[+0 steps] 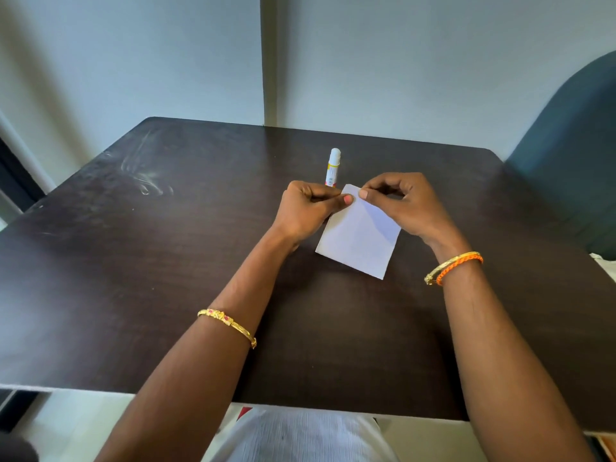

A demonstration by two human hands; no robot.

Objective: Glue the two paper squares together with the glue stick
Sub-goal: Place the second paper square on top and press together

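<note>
Your left hand (308, 208) and right hand (401, 203) both pinch the far edge of the white paper (360, 235), thumbs nearly meeting; whether it is one square or two stacked, you cannot tell. The capped glue stick (333, 166) stands just beyond, at 12 o'clock, on the dark table (133, 261). A blue chair (573, 155) sits at 2 o'clock.

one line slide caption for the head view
Both hands pinch the white paper's far corner; capped glue stick stands behind.
</note>
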